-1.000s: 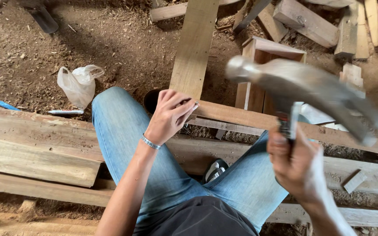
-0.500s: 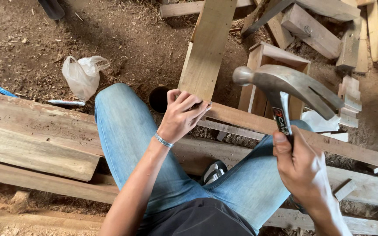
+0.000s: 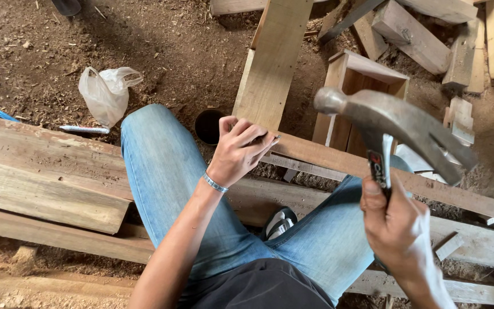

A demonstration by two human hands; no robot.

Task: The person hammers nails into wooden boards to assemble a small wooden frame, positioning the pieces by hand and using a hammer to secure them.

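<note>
Two hands are engaged: a claw hammer [image 3: 395, 123], judged head-heavy, is gripped low by the right hand [image 3: 395, 226]; the left hand [image 3: 238, 151] pinches a small nail at 12 o'clock against a plank [image 3: 275, 57].

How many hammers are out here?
1. The single claw hammer is raised in the right hand, above the right knee. The left hand pinches something small at a plank. Others may lie hidden among the scrap wood.
</note>
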